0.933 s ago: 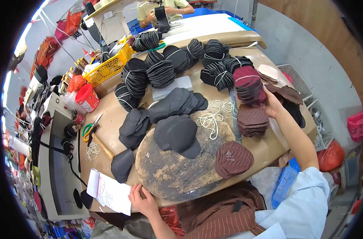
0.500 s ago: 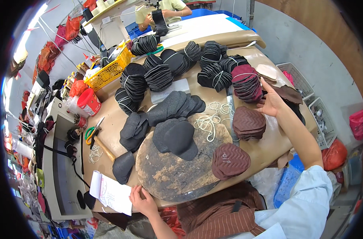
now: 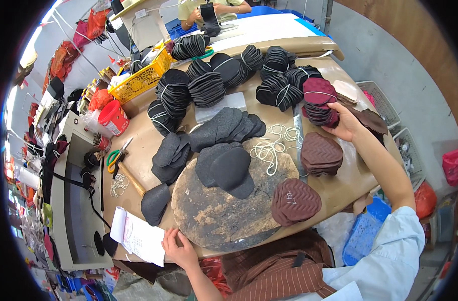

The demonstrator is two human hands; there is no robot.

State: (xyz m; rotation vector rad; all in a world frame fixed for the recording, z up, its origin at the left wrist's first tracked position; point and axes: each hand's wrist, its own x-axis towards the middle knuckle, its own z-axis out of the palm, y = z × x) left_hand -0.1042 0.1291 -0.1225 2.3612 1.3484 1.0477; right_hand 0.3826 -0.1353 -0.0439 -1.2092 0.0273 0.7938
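Observation:
My right hand [image 3: 345, 123] is closed on the right side of a tied bundle of maroon and black cut pieces [image 3: 319, 95] at the far right of the table. Nearer me stand two loose stacks of brown zigzag-patterned pieces, one behind [image 3: 321, 154] and one in front [image 3: 295, 201], the front one marked in white. My left hand [image 3: 181, 249] rests on the table's front edge with its fingers loosely apart, holding nothing. Beside it lies a written notepad [image 3: 137, 238]. Dark grey cut pieces [image 3: 231, 170] lie overlapping on a round wooden block [image 3: 214, 226].
Several tied black bundles [image 3: 207, 89] line the back. Pale cord [image 3: 269, 150] lies loose by the block. Scissors [image 3: 117, 155] and a wooden-handled tool [image 3: 132, 179] are at left, near a red bucket [image 3: 113, 118] and a yellow basket [image 3: 143, 80]. Across the table, another person [image 3: 219, 10] works.
My right hand has closed from an open reach onto the maroon bundle, which now sits more tilted. The view has shifted slightly. My left hand stays at the table edge.

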